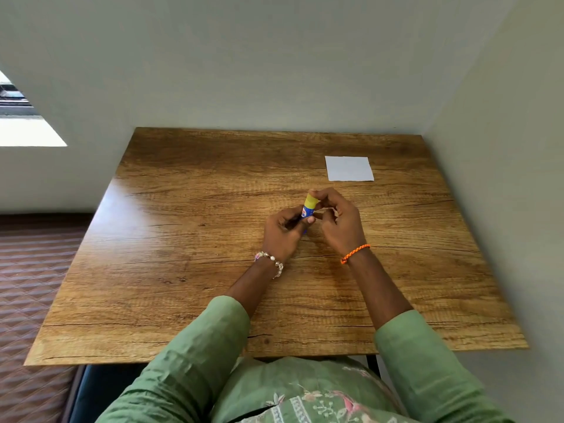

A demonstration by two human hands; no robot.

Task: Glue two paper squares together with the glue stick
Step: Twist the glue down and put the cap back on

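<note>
**A:** At centre frame, a person seated at a wooden table [189,239] works a glue stick [309,209] with both hands. The left hand [282,233], a beaded bracelet [271,261] at its wrist, is closed around the blue barrel.

**B:** And just right of it?

**A:** The right hand [338,221], with an orange cord [355,253] at the wrist, pinches the yellow cap end between thumb and fingertips [317,195]. The stick tilts up and away, clear of the tabletop.

**B:** So the cap appears to be the step in hand. How is it done well?

**A:** Likely by holding the barrel steady in the left and pulling or twisting the cap straight along the stick's axis, not sideways, so the glue inside isn't sheared.

**B:** Where is the paper?

**A:** One white paper square [349,168] lies flat toward the upper right of the table, well apart from the hands. Whether a second square sits beneath it cannot be told.
</note>
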